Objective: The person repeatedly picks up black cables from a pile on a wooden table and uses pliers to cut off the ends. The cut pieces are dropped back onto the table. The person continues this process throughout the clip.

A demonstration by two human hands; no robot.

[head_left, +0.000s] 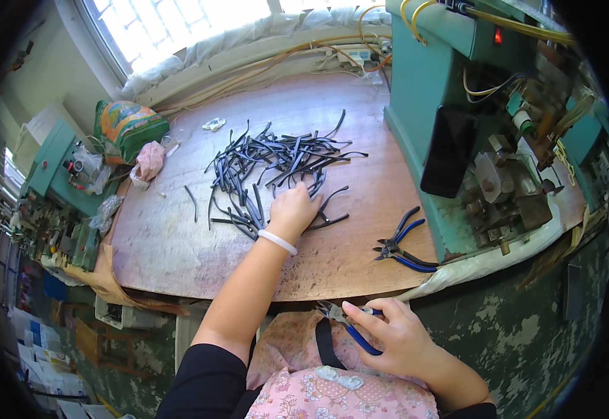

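Head view: dark strips [297, 159] lie in a loose tangle around the middle of the table [172, 258], well back from its front edge. Main snag risk is right there: they cross every which way, so lifting one could drag neighbours along or spring a few loose.

Left hand [296, 207] is at the pile's near side, fingers curled down among the strips. Fingertips are partly hidden; can't make out how wide they are or whether one is pinched. Blind pick, so doubles or a wrong end are plausible.

One loose strip [191, 202] sits apart, toward the table's left edge. Easy to overlook.

Right hand [398, 328] is off the front edge, fingers wrapped around the blue-handled pliers [361, 339]. Tips point away from the palm, over the pink apron [297, 339] and its dark strap. Careless squeeze could nick cloth; slack grip could drop the tool into the lap.

Spare pliers [390, 246] rest near the table's front right corner, handles spread, just beside the green machine [416, 126]. A sleeve or elbow swing could knock them.

Dark phone [449, 150] stands against the machine; fixing not visible. If only leaned, a bump could tip it.
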